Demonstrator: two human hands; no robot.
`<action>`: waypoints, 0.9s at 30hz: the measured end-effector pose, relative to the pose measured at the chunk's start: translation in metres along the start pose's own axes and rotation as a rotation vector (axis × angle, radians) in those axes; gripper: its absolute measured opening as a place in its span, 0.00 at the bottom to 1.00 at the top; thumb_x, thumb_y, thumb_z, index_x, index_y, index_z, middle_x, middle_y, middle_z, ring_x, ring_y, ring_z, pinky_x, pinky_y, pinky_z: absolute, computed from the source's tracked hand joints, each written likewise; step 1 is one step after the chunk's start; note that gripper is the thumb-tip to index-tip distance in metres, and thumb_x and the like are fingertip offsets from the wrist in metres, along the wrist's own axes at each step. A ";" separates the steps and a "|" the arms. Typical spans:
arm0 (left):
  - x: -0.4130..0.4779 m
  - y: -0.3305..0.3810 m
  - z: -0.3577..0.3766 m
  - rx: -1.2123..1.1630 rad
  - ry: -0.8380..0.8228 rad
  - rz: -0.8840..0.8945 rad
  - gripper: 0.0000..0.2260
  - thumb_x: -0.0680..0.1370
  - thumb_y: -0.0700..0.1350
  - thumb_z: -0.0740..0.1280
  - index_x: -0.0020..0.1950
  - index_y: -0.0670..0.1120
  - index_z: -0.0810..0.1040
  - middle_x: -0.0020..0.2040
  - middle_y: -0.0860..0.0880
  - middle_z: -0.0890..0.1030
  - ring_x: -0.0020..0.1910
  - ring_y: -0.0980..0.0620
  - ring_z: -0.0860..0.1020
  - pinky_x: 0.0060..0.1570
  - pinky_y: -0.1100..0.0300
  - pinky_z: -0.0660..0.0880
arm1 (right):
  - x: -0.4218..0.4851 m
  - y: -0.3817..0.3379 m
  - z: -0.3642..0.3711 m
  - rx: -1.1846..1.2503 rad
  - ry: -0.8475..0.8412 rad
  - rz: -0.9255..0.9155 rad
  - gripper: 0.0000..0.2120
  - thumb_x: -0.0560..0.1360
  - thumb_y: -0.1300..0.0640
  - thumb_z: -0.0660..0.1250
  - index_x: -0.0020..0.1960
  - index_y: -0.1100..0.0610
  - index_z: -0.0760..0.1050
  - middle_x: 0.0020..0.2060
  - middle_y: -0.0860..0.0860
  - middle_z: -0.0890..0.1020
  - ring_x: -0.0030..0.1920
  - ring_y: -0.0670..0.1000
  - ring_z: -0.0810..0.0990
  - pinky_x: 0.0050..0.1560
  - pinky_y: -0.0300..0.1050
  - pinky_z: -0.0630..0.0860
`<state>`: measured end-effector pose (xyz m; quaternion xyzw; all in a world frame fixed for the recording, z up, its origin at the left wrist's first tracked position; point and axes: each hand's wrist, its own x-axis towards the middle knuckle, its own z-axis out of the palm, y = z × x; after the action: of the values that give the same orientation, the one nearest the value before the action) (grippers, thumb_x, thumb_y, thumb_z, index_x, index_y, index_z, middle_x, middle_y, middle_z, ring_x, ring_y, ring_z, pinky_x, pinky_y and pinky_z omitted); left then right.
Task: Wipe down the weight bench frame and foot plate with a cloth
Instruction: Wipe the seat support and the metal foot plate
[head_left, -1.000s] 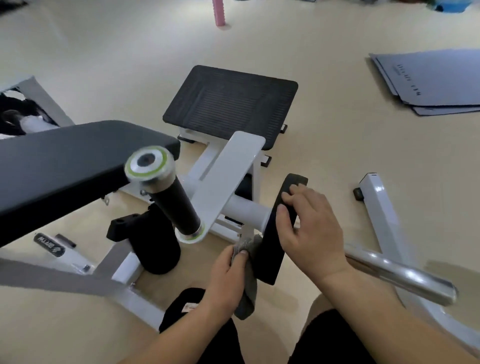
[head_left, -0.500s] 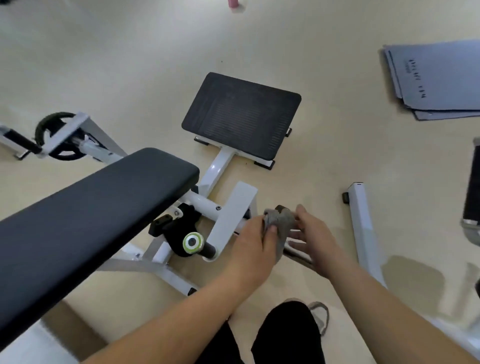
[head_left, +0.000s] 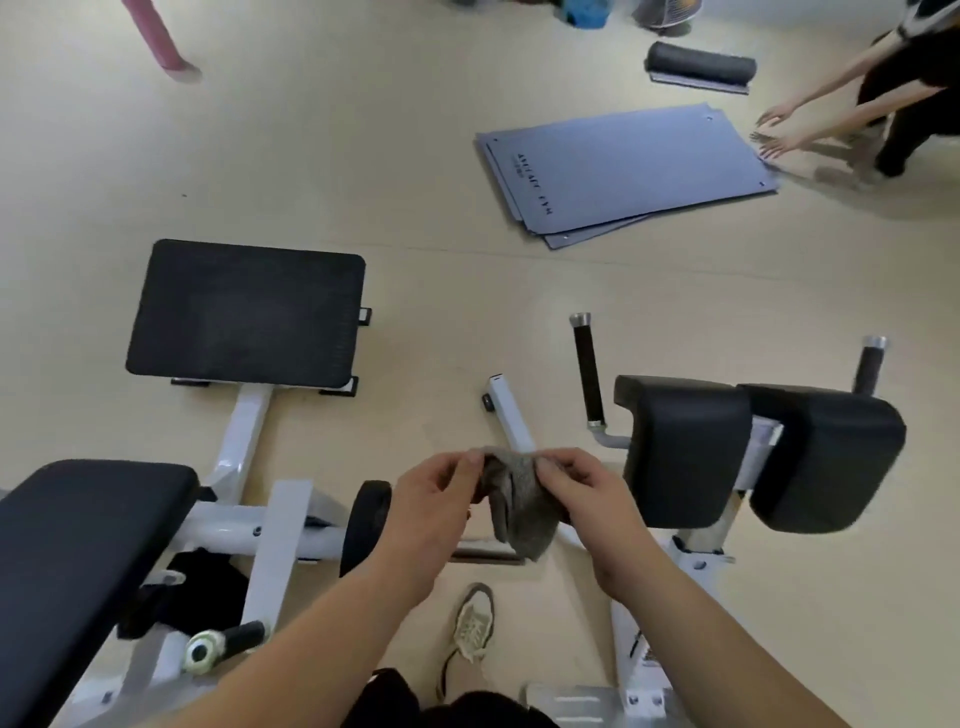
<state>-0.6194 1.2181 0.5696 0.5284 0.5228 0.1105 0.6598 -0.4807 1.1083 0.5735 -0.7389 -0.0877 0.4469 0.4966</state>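
Note:
A grey cloth (head_left: 517, 506) hangs in the air between my two hands, clear of the bench. My left hand (head_left: 428, 512) pinches its upper left edge, and my right hand (head_left: 592, 506) pinches its upper right edge. Below and left stands the weight bench: a white frame (head_left: 244, 441), a black seat pad (head_left: 78, 540) and a black ribbed foot plate (head_left: 244, 314) flat on the floor beyond it. A black round end piece (head_left: 366, 525) on the frame's cross tube sits just left of my left hand.
A second machine with two black pads (head_left: 685, 457) and white legs stands at right. Grey mats (head_left: 623, 171) lie on the beige floor beyond, where another person (head_left: 904, 88) reaches toward them. A rolled black mat (head_left: 701, 65) lies at the back. My shoe (head_left: 470, 631) is below the cloth.
My view rose and swung right. Both hands lifted off the bench's black end piece and now hold the cloth up between them, spread by its top edge.

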 end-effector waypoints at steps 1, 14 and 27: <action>0.000 0.003 0.007 0.001 -0.023 0.003 0.03 0.81 0.49 0.71 0.53 0.53 0.84 0.45 0.53 0.87 0.49 0.52 0.84 0.51 0.52 0.83 | -0.003 -0.002 -0.007 0.017 0.025 0.010 0.05 0.80 0.58 0.68 0.51 0.53 0.83 0.46 0.51 0.86 0.51 0.54 0.83 0.57 0.52 0.79; -0.002 0.083 0.085 0.436 -0.589 0.339 0.12 0.77 0.39 0.68 0.50 0.58 0.81 0.43 0.55 0.83 0.38 0.61 0.80 0.38 0.69 0.77 | -0.035 -0.011 -0.076 0.086 0.212 -0.007 0.21 0.77 0.66 0.67 0.61 0.44 0.80 0.58 0.45 0.84 0.62 0.50 0.82 0.63 0.55 0.79; 0.047 0.127 0.288 0.605 -0.581 0.553 0.13 0.79 0.40 0.70 0.48 0.60 0.82 0.43 0.65 0.82 0.38 0.61 0.80 0.41 0.69 0.74 | 0.012 -0.018 -0.278 0.040 0.153 -0.058 0.14 0.68 0.43 0.73 0.38 0.53 0.76 0.35 0.49 0.76 0.39 0.45 0.74 0.41 0.42 0.71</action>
<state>-0.3153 1.1359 0.6154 0.8238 0.1665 -0.0268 0.5413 -0.2602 0.9412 0.6110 -0.7581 -0.0618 0.3763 0.5290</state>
